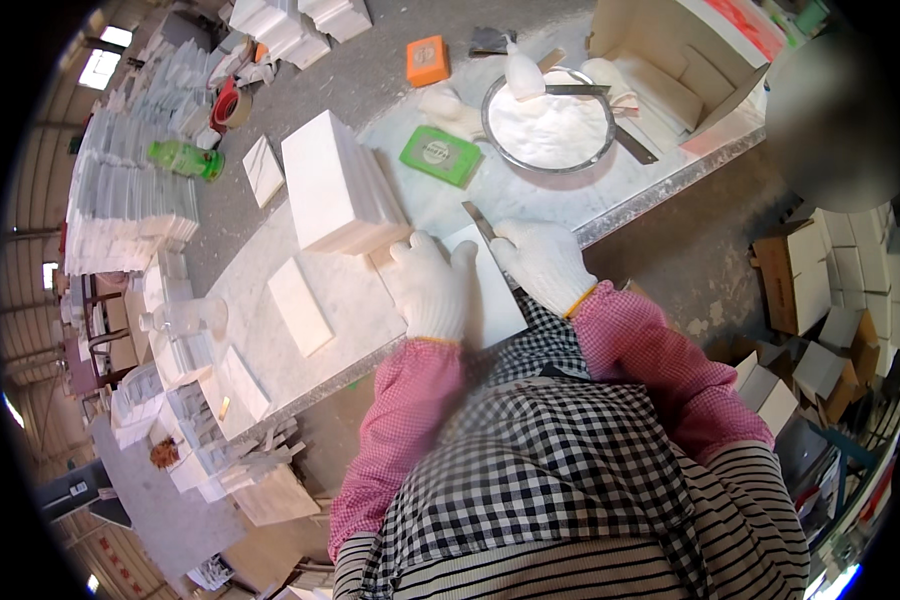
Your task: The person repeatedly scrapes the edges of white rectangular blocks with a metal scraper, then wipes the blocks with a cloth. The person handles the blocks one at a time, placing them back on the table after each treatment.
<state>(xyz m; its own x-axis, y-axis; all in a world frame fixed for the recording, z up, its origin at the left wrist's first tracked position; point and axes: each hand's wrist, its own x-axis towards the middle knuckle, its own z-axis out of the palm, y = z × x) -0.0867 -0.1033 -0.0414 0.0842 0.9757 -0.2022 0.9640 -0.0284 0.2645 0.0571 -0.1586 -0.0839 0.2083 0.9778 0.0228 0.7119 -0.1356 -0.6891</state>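
A white tile is between the left hand, at its nine o'clock, and the right hand, at two, pinching a flat knife. The left thumb is spread; I can't tell if it grips the tile. A tile pile stands at ten.

The right hand hid one end of the metal blade at its fingertips, and well right of these fingers a grey shape was blurred.
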